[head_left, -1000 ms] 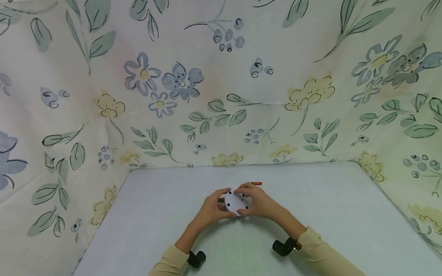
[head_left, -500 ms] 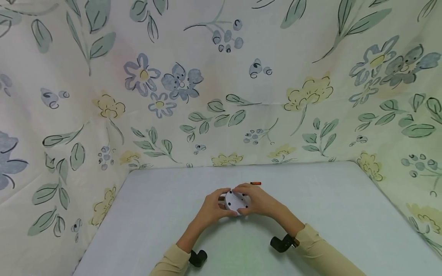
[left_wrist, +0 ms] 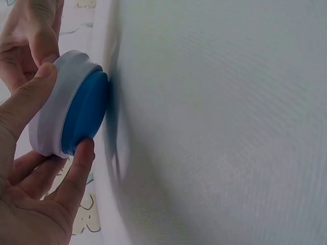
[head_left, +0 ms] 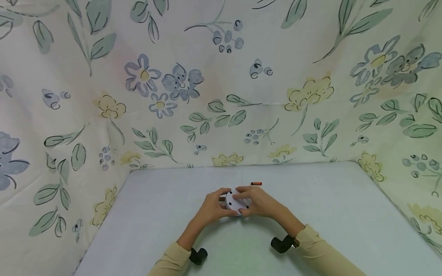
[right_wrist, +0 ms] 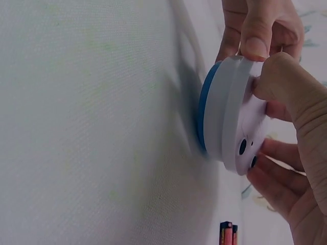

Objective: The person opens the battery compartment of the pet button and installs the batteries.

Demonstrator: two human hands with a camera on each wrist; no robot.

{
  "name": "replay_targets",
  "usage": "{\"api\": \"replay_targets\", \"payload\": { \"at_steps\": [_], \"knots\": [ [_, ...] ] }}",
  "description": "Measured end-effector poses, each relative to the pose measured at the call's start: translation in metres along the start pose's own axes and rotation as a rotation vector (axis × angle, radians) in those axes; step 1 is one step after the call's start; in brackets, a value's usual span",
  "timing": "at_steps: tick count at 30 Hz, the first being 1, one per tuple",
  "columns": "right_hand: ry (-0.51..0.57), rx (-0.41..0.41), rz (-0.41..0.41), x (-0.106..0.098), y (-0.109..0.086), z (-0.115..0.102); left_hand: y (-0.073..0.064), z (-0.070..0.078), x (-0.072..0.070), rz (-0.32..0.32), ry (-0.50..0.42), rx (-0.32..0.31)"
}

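Both hands hold a round white device (head_left: 237, 205) with a blue dome (left_wrist: 86, 115), close over the white table. Its underside, with several black round feet, faces up in the head view, and the dome points down at the tabletop. My left hand (head_left: 211, 206) grips the left side of its rim, thumb on the near edge and fingers around the far edge. My right hand (head_left: 259, 201) holds the right side, its thumb at the near rim and a finger reaching across the underside. The right wrist view shows the white casing (right_wrist: 230, 112) edge-on between the hands.
Orange-and-black batteries (head_left: 256, 183) lie on the table just beyond my right hand. The white-covered table (head_left: 165, 188) extends around the hands. A floral cloth (head_left: 221, 84) hangs behind it and at both sides. Black wrist cameras (head_left: 198, 257) sit on both wrists.
A right-hand finger has moved from the far rim onto the device's underside. The left hand keeps its grip, and the device stays in nearly the same spot.
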State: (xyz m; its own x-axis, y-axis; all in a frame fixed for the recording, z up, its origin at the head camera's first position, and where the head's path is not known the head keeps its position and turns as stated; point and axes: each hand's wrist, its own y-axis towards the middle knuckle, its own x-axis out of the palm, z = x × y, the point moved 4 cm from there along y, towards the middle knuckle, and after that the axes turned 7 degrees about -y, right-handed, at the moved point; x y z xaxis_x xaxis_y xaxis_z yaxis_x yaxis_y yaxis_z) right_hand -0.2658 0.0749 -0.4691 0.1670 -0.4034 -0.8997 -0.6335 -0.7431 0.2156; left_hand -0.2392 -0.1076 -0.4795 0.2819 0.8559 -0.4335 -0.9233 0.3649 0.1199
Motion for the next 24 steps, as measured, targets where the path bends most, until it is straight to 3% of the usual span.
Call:
{"api": "replay_targets", "payload": {
  "at_steps": [24],
  "knots": [
    [-0.006, -0.053, 0.003, 0.001, 0.0028, -0.0015, 0.0013, -0.0013, -0.0028, -0.004, 0.016, -0.007]
  ]
}}
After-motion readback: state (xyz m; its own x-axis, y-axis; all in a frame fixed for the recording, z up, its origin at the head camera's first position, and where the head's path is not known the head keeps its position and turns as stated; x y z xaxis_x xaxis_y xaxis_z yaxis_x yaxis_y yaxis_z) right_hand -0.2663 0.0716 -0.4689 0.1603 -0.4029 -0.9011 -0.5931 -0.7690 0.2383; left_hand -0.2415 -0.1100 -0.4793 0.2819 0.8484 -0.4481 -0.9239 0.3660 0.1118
